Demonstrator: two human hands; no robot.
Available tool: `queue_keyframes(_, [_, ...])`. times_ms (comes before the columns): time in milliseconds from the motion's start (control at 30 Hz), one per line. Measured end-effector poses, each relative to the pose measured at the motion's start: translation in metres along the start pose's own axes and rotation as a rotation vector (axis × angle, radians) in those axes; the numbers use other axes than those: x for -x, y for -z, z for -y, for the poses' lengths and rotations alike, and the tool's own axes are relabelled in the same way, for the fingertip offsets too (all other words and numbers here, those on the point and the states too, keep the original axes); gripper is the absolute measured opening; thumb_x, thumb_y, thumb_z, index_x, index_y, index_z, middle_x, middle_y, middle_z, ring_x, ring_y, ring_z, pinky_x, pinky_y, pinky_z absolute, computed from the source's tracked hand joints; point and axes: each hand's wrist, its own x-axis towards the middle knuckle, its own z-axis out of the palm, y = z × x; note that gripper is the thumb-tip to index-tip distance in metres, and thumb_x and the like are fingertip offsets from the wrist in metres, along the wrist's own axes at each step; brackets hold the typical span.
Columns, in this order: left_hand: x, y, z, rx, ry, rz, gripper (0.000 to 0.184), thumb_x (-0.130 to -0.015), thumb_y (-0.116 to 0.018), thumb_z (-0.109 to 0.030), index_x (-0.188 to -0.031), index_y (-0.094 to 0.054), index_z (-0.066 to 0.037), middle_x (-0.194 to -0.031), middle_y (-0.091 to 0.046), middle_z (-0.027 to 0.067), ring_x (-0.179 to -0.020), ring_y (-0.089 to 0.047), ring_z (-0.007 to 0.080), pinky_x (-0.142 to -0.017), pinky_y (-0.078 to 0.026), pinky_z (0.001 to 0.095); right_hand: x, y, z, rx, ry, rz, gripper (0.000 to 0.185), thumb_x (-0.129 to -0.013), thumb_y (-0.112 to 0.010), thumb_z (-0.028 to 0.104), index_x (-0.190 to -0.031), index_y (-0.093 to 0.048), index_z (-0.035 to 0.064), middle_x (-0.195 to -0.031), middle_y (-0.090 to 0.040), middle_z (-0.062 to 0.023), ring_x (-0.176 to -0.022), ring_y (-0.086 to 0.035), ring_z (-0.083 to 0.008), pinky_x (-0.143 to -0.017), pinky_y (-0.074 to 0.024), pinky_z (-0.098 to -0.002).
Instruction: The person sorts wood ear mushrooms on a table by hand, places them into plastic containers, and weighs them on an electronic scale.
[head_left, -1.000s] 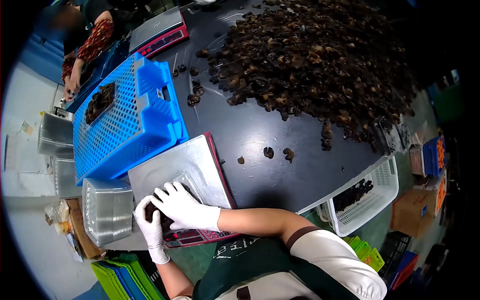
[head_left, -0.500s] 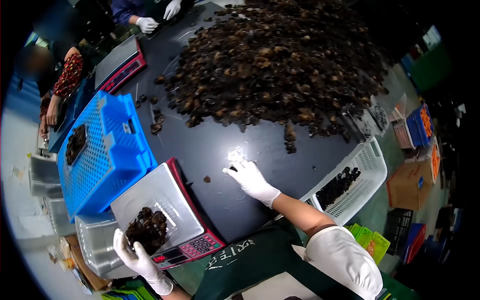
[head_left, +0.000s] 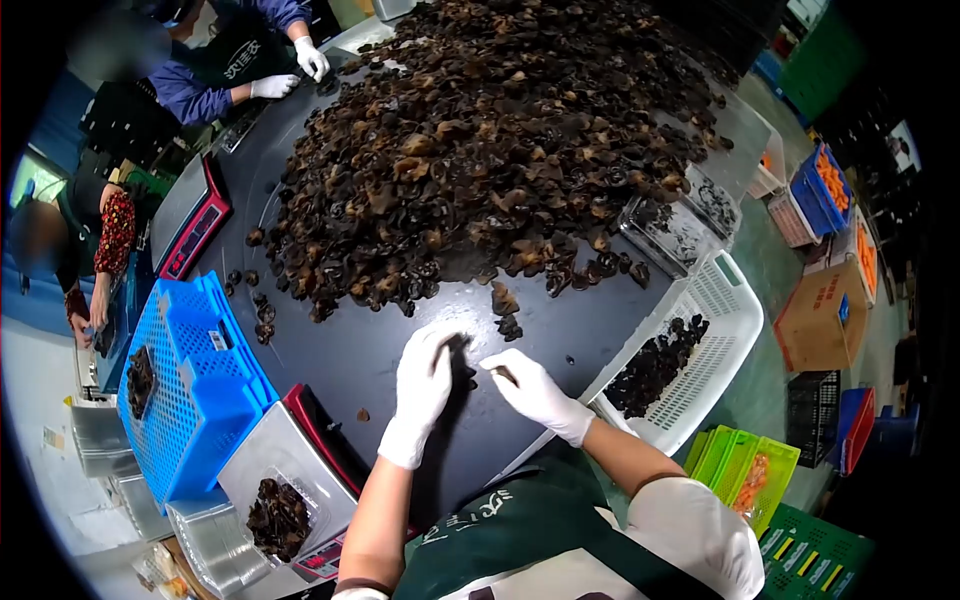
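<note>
My left hand [head_left: 424, 385], in a white glove, is over the dark table [head_left: 400, 345], its fingers curled; what they hold, if anything, is hidden. Close by on the right, my right hand [head_left: 535, 393] has its fingers pinched together around something too small to make out. Small dark pieces lie between the hands. Beyond them spreads a large heap of dark brown mushroom-like pieces [head_left: 450, 150]. A clear tray holding a dark portion [head_left: 280, 518] rests on the silver scale [head_left: 322, 482] at the lower left, with no hand on it.
A blue crate [head_left: 185, 400] with a dark portion on it stands left of the scale, beside stacked clear trays [head_left: 215, 545]. A white basket [head_left: 735, 345] is at the right. Two co-workers are at the upper left, one with white gloves [head_left: 275, 87]. Another scale [head_left: 190, 232] lies near them.
My left hand has left the tray on the scale and moved right, over the table. My right hand has shifted slightly right, its fingers now drawn together. The view has also turned.
</note>
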Motion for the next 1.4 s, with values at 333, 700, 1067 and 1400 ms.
queue_keyframes(333, [-0.061, -0.072, 0.025, -0.456, -0.387, 0.363, 0.04, -0.075, -0.058, -0.007, -0.114, -0.064, -0.014, -0.11, -0.063, 0.0073, -0.096, -0.058, 0.03, -0.084, -0.049, 0.0382, -0.016, 0.044, -0.018, 0.368, -0.325, -0.153, 0.043, -0.082, -0.068, 0.032, -0.119, -0.061, 0.0112, -0.099, -0.066, -0.0116, -0.077, -0.065, -0.0274, -0.072, -0.053, -0.0374])
queue_keyframes(700, [0.042, -0.021, 0.006, -0.501, -0.06, 0.404, 0.035, -0.076, -0.072, -0.023, -0.108, -0.06, -0.012, -0.102, -0.057, 0.0076, -0.089, -0.055, 0.028, -0.074, -0.05, 0.0367, -0.017, 0.08, -0.007, 0.25, -0.387, -0.084, 0.022, -0.081, -0.064, 0.029, -0.09, -0.069, 0.0099, -0.078, -0.067, -0.0129, -0.069, -0.065, -0.0295, -0.064, -0.0516, -0.0344])
queue_keyframes(1067, [0.117, -0.019, -0.054, 0.245, 0.359, 0.296, 0.02, -0.087, -0.062, -0.022, -0.1, -0.063, -0.006, -0.097, -0.065, 0.0125, -0.088, -0.065, 0.0315, -0.077, -0.052, 0.0379, -0.01, 0.138, -0.023, 0.551, -0.521, -0.207, 0.043, -0.079, -0.074, 0.036, -0.107, -0.068, 0.0038, -0.082, -0.069, -0.0134, -0.074, -0.066, -0.023, -0.071, -0.0499, -0.0322])
queue_keyframes(1400, [0.176, 0.109, -0.084, 0.36, 0.313, -0.272, 0.019, -0.085, -0.066, -0.005, -0.103, -0.061, -0.005, -0.093, -0.064, 0.0095, -0.089, -0.063, 0.0251, -0.08, -0.049, 0.0333, -0.056, 0.018, -0.042, 0.32, -0.178, -0.026, 0.022, -0.085, -0.065, 0.008, -0.074, -0.048, -0.0004, -0.062, -0.041, -0.0031, -0.061, -0.037, -0.0092, -0.055, -0.0363, -0.028])
